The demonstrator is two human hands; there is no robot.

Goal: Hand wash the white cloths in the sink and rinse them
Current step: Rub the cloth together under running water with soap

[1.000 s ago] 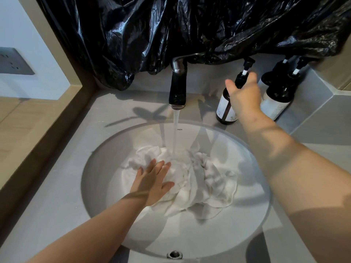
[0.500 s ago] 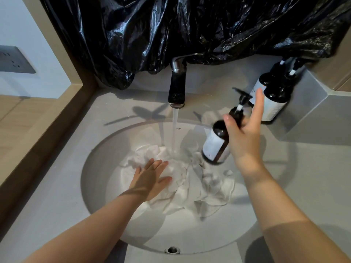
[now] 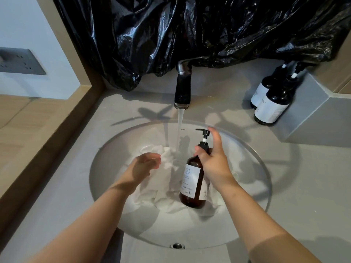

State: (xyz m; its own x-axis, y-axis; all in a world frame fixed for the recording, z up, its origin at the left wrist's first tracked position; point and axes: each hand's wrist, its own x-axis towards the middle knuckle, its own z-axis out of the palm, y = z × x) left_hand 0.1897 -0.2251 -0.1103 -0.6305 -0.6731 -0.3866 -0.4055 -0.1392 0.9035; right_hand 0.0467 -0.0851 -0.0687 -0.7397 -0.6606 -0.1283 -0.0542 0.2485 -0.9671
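**Over the sink, soap at the ready**

At the far left a socket (image 3: 19, 61) sits in the wall, well clear of the wet. Next along, above the sink (image 3: 106, 168), the left grip (image 3: 144, 165) is loosely cupped with relaxed fingers and holds nothing I can see. Whether it brushes the cloths (image 3: 169, 156) under it I cannot tell. They lie bunched in the middle of the basin, and water (image 3: 180, 126) from the tap (image 3: 183, 88) falls on their far edge.

Right of the stream, the right grip (image 3: 214, 164) is wrapped round the neck of the bottle (image 3: 191, 185), forefinger lifted beside the pump (image 3: 203, 132). The bottle leans, base low over the cloths and nozzle pointing left. Two spare bottles (image 3: 271, 103) stand on the bench (image 3: 313, 186) at the far right.

Soaping looks to be the step in hand, with washing and rinsing yet to come. To do it well, I would:
- bring the cupped palm right under the nozzle, or aim the nozzle at the heap away from the stream, so the soap is not flushed off
- press the pump straight down with the forefinger while the other fingers brace the neck, as wet glass may slip
- set the bottle back on the bench before scrubbing
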